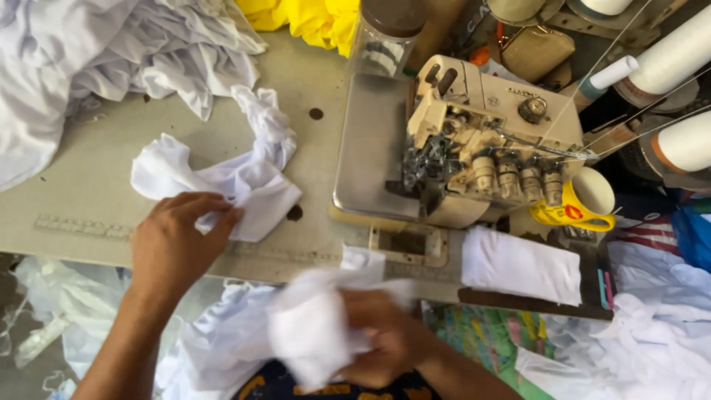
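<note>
- Your left hand (178,241) lies flat, fingers spread, on a crumpled white cloth piece (222,174) on the worktop (96,192), to the left of the overlock sewing machine (481,141).
- Your right hand (389,341) is closed around a bunched white cloth (318,326), blurred, at the worktop's near edge, just below the machine.
- By the look of it, you are gathering pieces for stitching, and nothing is under the needle area.
- Lifting the left piece calls for closing your fingers on its edge.
- A folded white stack (522,265) sits to the right, near a yellow mug (581,204).
</note>
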